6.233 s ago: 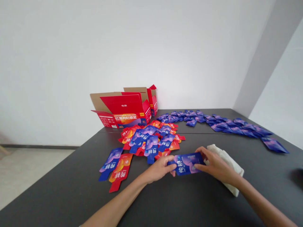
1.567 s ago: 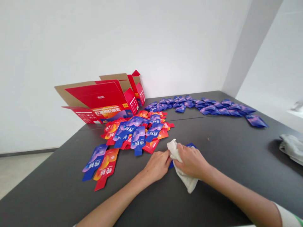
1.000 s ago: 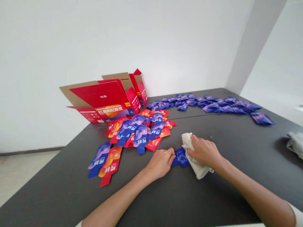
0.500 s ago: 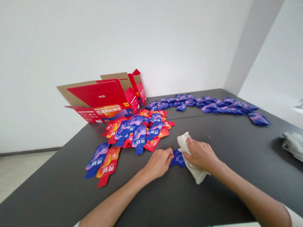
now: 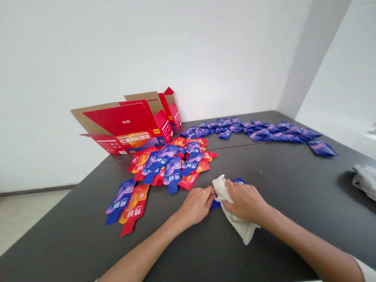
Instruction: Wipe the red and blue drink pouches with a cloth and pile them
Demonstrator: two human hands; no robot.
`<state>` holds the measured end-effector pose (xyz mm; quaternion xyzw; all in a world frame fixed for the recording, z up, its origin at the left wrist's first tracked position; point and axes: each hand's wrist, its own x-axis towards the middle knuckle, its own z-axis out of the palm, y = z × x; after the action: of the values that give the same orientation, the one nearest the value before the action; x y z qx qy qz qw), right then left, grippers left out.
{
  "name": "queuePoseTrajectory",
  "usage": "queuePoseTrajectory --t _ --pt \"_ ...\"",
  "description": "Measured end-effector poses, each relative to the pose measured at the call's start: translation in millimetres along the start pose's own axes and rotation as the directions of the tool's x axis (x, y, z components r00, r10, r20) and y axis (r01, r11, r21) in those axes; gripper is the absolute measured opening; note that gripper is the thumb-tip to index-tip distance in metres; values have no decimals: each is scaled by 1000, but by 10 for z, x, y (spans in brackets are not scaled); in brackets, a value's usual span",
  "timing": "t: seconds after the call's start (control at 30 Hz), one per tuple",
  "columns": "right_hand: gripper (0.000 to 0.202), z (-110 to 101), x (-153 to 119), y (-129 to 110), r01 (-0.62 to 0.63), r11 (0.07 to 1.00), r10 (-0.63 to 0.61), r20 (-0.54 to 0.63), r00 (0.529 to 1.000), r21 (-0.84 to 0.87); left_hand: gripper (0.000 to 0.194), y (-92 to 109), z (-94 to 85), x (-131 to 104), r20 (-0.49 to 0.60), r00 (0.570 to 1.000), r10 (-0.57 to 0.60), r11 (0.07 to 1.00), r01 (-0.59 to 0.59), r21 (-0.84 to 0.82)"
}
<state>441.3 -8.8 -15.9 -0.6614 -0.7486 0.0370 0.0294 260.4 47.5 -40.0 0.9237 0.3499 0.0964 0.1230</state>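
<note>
A blue pouch (image 5: 239,181) lies on the dark table, mostly covered by a white cloth (image 5: 239,225) and my right hand. My left hand (image 5: 198,204) is closed with its fingers pinching the pouch's left end. Bunched under the fingers of my right hand (image 5: 245,200) is the cloth, pressed onto the pouch; its loose corner trails toward me. To the left of my hands is a pile of red and blue pouches (image 5: 173,168). One blue pouch (image 5: 121,199) and one red pouch (image 5: 135,207) lie side by side, nearer to me.
Two open red cartons (image 5: 138,121) stand at the back left against the wall. Rows of blue pouches (image 5: 272,131) run along the far side, with a single pouch (image 5: 322,148) at their right end. A crumpled grey cloth (image 5: 366,179) lies at the right edge.
My right hand has slid the white cloth leftward along the pouch, up to my left fingers. The pouch's far right end now shows beyond my right hand. My left hand keeps its place.
</note>
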Motion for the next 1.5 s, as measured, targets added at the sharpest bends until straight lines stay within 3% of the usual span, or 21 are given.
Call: queuePoseTrajectory --t 0.13,0.3,0.47,0.5,0.67,0.83,0.87,0.97,1.03,1.17,1.37,1.5 --pt "36 -19 10 40 -203 979 203 -11 979 -29 18 9 0 0 -10 1000 14 1000 -14 21" --pt "34 8 -14 -1 38 999 -37 1 999 -14 17 15 -2 -1 -15 1000 16 1000 -16 24" --pt "35 -13 32 96 -202 979 203 12 979 -31 20 16 -16 -11 -6 1000 19 999 -19 27" --pt "35 -18 30 97 -196 980 197 6 980 -37 20 15 -14 -11 -6 1000 16 999 -16 28" --pt "36 5 -23 6 60 998 -60 36 998 -11 18 5 8 -8 -12 1000 14 1000 -14 12" --pt "36 -15 21 92 -195 981 195 26 980 -23 19 15 -6 2 -7 1000 15 999 -15 32" --pt "37 -15 20 93 -180 983 181 19 983 -22 19 18 -8 5 -4 1000 13 999 -12 38" --pt "39 15 -10 33 34 999 -34 19 999 11 18 20 -3 9 1 1000 10 999 -10 40" --pt "39 35 -21 2 81 996 -82 27 996 28 18 20 2 6 -3 1000 12 999 -12 34" --pt "38 11 3 38 -124 992 124 27 992 -2 22 25 -1 2 -3 1000 14 999 -14 40" --pt "43 -18 9 29 32 999 -33 59 998 16 20 28 -20 13 6 1000 -3 1000 3 21" --pt "39 -24 61 84 -167 986 167 39 985 -7 21 33 -26 12 4 1000 10 1000 -10 25"
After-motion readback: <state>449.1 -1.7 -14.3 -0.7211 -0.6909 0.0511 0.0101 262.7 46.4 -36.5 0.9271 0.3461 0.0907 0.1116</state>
